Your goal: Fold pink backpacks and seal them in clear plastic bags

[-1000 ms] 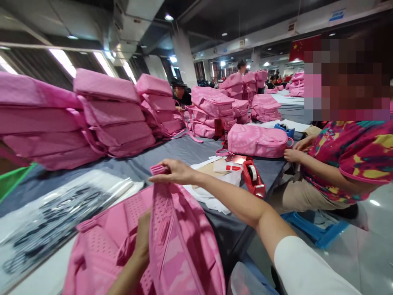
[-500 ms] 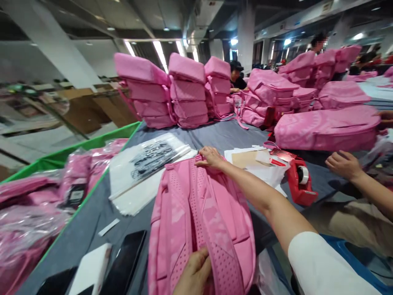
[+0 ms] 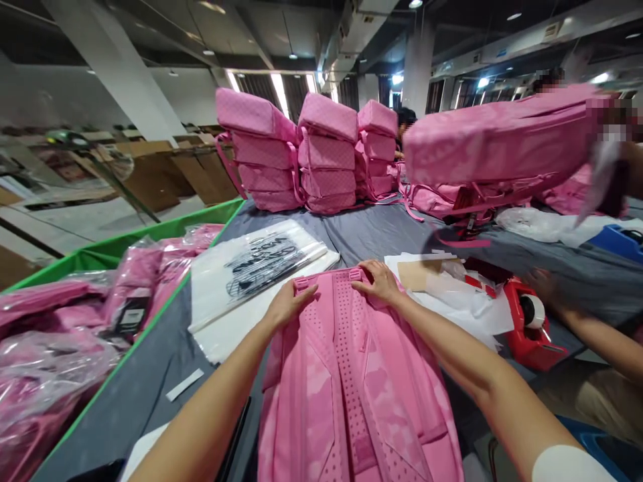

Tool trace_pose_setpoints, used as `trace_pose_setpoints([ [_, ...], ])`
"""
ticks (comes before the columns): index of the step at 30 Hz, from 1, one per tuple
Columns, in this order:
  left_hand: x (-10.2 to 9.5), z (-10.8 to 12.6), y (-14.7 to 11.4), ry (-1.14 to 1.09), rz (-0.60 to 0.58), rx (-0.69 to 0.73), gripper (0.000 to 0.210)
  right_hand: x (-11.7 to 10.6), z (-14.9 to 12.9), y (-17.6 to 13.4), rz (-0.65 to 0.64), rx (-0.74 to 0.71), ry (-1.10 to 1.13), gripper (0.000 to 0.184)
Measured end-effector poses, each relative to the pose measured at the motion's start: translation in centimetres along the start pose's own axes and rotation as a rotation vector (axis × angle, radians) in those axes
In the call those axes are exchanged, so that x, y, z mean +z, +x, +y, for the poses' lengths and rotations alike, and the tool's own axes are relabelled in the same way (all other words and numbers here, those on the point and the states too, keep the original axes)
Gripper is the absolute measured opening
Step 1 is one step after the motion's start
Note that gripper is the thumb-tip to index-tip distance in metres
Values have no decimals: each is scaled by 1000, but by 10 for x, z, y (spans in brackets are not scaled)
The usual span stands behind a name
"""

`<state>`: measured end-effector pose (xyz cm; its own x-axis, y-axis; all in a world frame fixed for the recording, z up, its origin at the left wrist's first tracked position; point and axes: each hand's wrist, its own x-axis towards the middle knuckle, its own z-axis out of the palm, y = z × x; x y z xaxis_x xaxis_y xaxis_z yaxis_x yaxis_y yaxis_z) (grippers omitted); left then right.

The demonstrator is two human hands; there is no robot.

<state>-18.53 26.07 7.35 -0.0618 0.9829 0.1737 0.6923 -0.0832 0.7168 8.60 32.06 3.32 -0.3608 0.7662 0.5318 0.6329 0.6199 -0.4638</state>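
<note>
A pink backpack (image 3: 321, 395) lies in front of me, its perforated shoulder straps facing up and its narrow end away from me. At that far edge, my left hand (image 3: 289, 304) is closed on the left shoulder strap near its buckle. My right hand (image 3: 378, 281) pinches the top of the other strap beside a second pink buckle (image 3: 355, 274). Just left of the bag are clear plastic bags (image 3: 256, 268) with black print. Papers and plastic scraps (image 3: 457, 294) lie to the right, next to a red tape dispenser (image 3: 532, 328).
Stacked pink backpacks (image 3: 326, 154) stand at the back of the grey-covered table (image 3: 165, 422). A green-edged bin (image 3: 165, 234) with bagged pink bags adjoins its left side. At right, a co-worker's hand (image 3: 547, 288) is near the dispenser; another backpack (image 3: 492, 137) is held up.
My left hand has moved from the lower straps up to the far left buckle. My right hand stays on its strap. The co-worker's backpack has risen off the table.
</note>
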Motion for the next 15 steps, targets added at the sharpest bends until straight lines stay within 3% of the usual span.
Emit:
trace_pose_setpoints([
  [2, 14, -6, 7, -44, 0, 40, 55, 2, 3, -8, 69, -54, 59, 42],
  [6, 28, -20, -10, 41, 277, 276, 47, 2, 0, -28, 177, -137, 56, 40],
  [8, 31, -26, -21, 94, 341, 341, 43, 1, -5, -40, 173, -143, 10, 40],
  [15, 37, -42, -55, 282, 280, 519, 34, -8, -22, -74, -17, -124, -108, 43],
])
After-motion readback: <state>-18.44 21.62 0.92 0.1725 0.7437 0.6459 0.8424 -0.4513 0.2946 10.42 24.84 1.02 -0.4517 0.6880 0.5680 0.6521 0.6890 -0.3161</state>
